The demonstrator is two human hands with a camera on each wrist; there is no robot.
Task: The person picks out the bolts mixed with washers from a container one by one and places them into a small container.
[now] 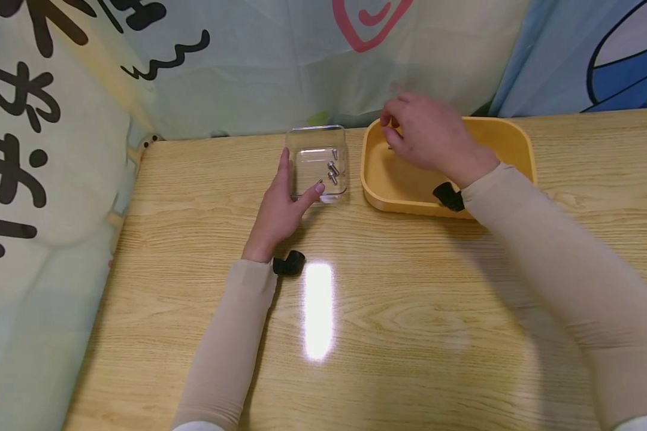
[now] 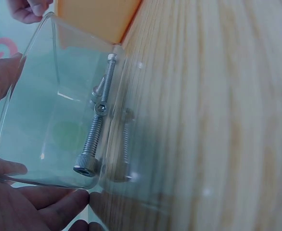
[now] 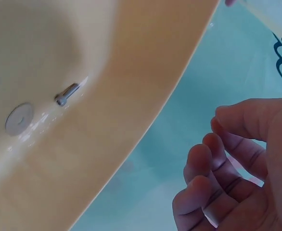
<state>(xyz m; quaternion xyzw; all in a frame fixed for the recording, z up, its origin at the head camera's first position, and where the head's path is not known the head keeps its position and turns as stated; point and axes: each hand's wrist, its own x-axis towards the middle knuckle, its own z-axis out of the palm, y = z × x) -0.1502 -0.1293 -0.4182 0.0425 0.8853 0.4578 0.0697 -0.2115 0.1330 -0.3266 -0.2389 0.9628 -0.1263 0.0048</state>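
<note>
My left hand (image 1: pixel 280 209) holds a small clear plastic box (image 1: pixel 308 139) by its left side and near corner, the thumb over the near rim. Several silver socket-head screws (image 1: pixel 332 170) lie loose in that box; the left wrist view shows a long one (image 2: pixel 90 139) with a knurled head. My right hand (image 1: pixel 431 131) is above the left part of a yellow plastic bin (image 1: pixel 404 208), with loosely curled fingers. Its thumb is close to the index fingertip, and nothing shows between them. Inside the bin lie a small screw (image 3: pixel 67 94) and a flat round washer (image 3: pixel 19 119).
Box and bin stand side by side at the back of a wood-grain table (image 1: pixel 383 335). Behind them hangs a printed curtain (image 1: pixel 259 78), which also runs along the left side. Black wrist cameras (image 1: pixel 289 263) sit at both cuffs.
</note>
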